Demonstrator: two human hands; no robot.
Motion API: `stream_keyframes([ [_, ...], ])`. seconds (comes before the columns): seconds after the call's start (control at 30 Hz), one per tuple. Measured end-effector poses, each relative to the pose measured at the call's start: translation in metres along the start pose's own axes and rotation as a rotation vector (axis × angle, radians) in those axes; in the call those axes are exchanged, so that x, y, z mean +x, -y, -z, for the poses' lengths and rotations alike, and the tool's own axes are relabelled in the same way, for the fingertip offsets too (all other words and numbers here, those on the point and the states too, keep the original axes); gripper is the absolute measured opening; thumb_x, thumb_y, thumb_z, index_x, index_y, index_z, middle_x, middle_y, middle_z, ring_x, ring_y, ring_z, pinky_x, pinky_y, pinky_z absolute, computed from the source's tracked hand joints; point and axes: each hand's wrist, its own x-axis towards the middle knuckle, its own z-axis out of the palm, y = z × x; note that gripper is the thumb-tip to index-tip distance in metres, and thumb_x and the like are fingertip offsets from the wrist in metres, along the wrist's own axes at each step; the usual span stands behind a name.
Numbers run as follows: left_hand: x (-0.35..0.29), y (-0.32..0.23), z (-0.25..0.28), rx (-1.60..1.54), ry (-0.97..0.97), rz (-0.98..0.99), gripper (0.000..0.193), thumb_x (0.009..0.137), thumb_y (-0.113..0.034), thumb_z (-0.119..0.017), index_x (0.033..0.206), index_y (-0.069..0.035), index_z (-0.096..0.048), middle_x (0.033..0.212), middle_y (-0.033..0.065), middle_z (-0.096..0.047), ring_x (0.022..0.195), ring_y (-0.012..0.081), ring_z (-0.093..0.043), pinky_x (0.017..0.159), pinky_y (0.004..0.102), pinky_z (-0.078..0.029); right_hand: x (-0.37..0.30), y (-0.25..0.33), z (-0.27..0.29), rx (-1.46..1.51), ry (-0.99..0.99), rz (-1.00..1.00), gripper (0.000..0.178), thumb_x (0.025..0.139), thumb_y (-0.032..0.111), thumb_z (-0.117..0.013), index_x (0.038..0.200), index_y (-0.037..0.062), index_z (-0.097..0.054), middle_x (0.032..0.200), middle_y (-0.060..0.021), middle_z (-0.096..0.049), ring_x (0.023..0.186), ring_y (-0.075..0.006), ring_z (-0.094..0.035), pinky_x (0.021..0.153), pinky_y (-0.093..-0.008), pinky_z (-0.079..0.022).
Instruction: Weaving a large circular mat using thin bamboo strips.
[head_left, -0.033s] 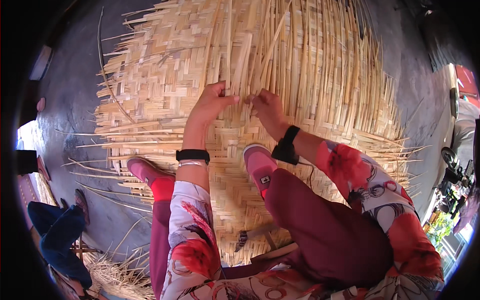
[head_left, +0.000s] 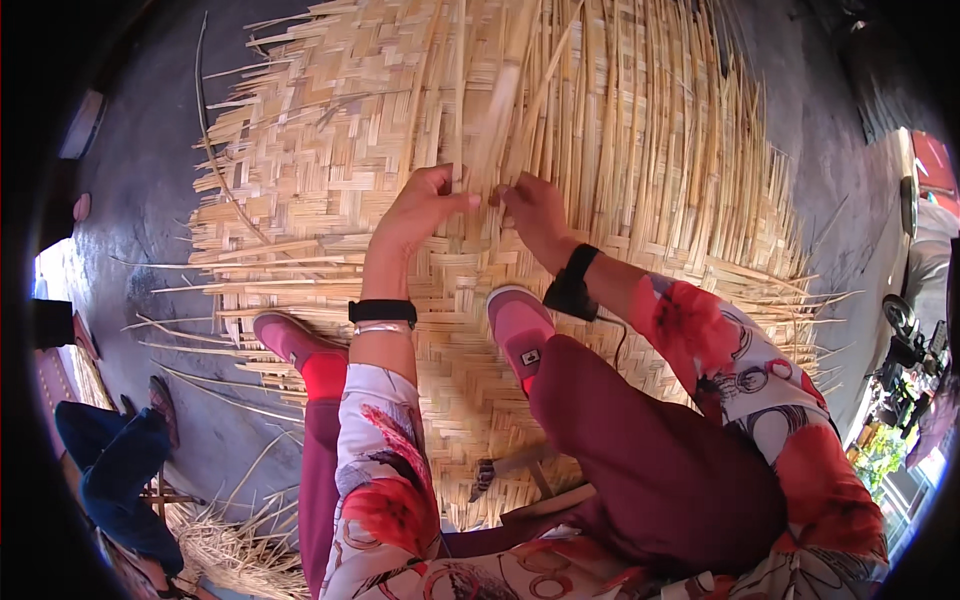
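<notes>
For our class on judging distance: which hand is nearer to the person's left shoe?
Left. The left hand is ahead of the left shoe and to its right; the right hand, also ahead, is farther right.

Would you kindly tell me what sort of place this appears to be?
Probably an informal weaving workspace, though I cannot tell whether a home or a workshop: a large, partly woven mat lies on the grey floor, and loose strips are heaped at lower left.

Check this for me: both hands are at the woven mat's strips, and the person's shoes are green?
The shoes are pink, not green, as the head view shows; the left hand and right hand are indeed at the woven mat's strips.
</notes>
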Motion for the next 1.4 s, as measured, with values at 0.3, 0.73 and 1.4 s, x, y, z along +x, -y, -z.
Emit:
stream_keyframes([
  [0.3, -0.044, 0.012, 0.011, -0.192, -0.222, -0.134, 0.026, 0.081, -0.002, -0.068, 0.108, -0.003, -0.066, 0.094, 0.0016, -0.063, 0.093, 0.0097, -0.057, 0.083, 0.0242, -0.045, 0.02, 0.009, -0.018, -0.881, 0.414, 0.589, 0.014, 0.082, 0.018, -0.058, 0.09, 0.0118, -0.067, 0.076, -0.014, -0.066, 0.083, -0.0331, -0.064, 0.075, -0.0407, -0.051],
  [0.73, -0.059, 0.088, 0.035, -0.185, -1.047, -0.123, 0.01, 0.081, 0.006, -0.063, 0.085, -0.003, -0.064, 0.064, 0.0015, -0.058, 0.056, 0.0088, -0.053, 0.048, 0.0233, -0.04, 0.042, -0.014, -0.023, -0.673, 0.665, 0.328, 0.036, 0.076, 0.005, -0.055, 0.111, -0.0058, -0.052, 0.101, -0.028, -0.059, 0.094, -0.041, -0.06, 0.081, -0.0462, -0.05],
  [1.4, 0.013, 0.071, 0.085, 0.269, -0.286, 0.078, 0.015, 0.081, -0.01, -0.069, 0.075, 0.0, -0.06, 0.062, 0.0018, -0.055, 0.057, 0.0116, -0.051, 0.056, 0.0278, -0.043, -0.012, 0.019, -0.044, 0.075, 0.21, -0.064, 0.032, 0.092, 0.026, -0.06, 0.081, -0.0023, -0.069, 0.069, -0.0054, -0.066, 0.057, -0.0077, -0.056, 0.054, -0.0237, -0.047],
])
